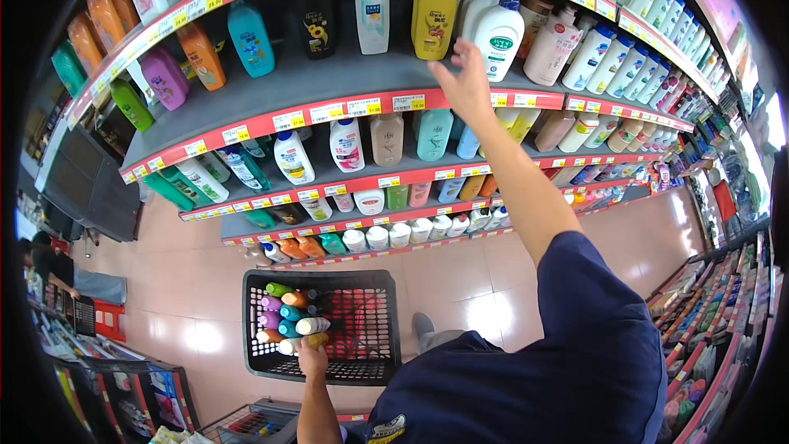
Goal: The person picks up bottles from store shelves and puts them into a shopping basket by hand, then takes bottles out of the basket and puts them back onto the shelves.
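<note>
My right hand [467, 86] is stretched up to the shelf, open, its thumb and fingers apart. It is just in front of the gap between a yellow shampoo bottle [434, 16] and a white pump-type bottle [498, 39] with a green label and blue cap; whether it touches the white one I cannot tell. Down at the black shopping basket [394, 321], my left hand [313, 358] is closed round a yellow bottle [316, 340] at the near end of the bottles. Green, purple, orange, blue and white bottles [292, 312] lie in the basket's left half.
Curved shelves with a red price rail [329, 113] carry rows of bottles on several levels. More bottles stand at right, including white ones [590, 57]. A display rack [723, 321] is at the right, a wire cart [246, 423] lower left. Another person [99, 286] is at far left.
</note>
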